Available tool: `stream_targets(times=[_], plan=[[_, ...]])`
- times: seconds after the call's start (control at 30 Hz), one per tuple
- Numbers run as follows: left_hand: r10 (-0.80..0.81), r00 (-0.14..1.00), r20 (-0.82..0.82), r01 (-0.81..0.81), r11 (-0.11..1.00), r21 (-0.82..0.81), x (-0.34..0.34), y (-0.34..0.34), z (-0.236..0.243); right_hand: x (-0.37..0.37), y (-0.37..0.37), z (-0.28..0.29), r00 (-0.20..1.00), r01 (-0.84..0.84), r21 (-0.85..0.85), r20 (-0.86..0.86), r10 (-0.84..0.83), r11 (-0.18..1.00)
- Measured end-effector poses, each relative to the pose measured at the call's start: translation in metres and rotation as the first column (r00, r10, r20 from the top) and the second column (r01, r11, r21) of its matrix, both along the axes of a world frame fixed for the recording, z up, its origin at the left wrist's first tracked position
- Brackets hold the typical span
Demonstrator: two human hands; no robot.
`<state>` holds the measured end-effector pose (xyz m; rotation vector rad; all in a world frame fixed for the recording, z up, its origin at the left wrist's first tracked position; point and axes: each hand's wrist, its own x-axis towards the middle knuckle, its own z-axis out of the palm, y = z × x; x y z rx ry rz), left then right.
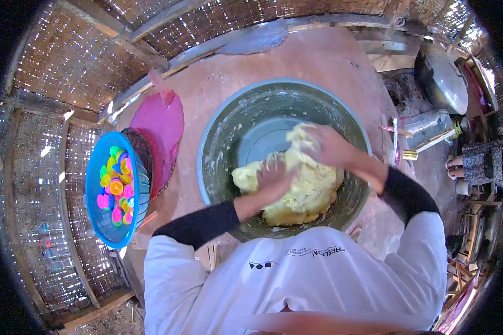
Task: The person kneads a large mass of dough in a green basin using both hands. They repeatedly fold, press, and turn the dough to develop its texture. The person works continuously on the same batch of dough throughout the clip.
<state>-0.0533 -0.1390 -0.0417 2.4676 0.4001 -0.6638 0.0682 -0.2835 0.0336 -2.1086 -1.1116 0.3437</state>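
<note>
A big lump of pale yellow dough (307, 187) lies in a large grey metal basin (229, 125) in front of me. My left hand (273, 181) presses down on the near left part of the dough, its fingers curled into it. My right hand (328, 146) grips the far top of the lump, fingers dug in. Both hands are smeared with dough. Black sleeves cover my forearms.
A blue plastic bowl (95, 209) with several small bright moulds stands at the left. Beside it lies a pink round lid (161, 125) over a dark woven basket. Woven bamboo walls close the far side. A metal pot with a lid (446, 84) sits at the upper right.
</note>
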Motion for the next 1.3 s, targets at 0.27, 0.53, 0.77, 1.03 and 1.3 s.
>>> stream_targets(times=[0.27, 0.53, 0.77, 1.03, 1.3], plan=[[0.096, 0.994, 0.051, -0.029, 0.685, -0.728, -0.039, 0.046, 0.095, 0.036, 0.101, -0.074, 0.842, -0.513, -0.388, -0.400, 0.361, 0.766], [-0.048, 0.996, 0.074, 0.073, 0.919, -0.388, 0.048, 0.116, -0.044, -0.068, 0.018, 0.003, 0.760, -0.506, -0.592, 0.037, 0.649, 0.627], [-0.322, 0.919, -0.229, 0.243, 0.918, -0.314, -0.011, 0.038, 0.039, -0.048, -0.056, -0.027, 0.741, -0.373, -0.596, 0.270, 0.615, 0.711], [0.028, 1.000, 0.003, -0.028, 0.994, 0.106, 0.025, 0.027, 0.002, 0.016, 0.042, -0.053, 0.893, -0.208, -0.571, 0.220, 0.393, 0.794], [0.264, 0.951, 0.159, -0.199, 0.920, -0.339, 0.075, 0.074, -0.039, 0.072, 0.104, -0.089, 0.980, -0.077, -0.672, 0.085, 0.181, 0.736]])
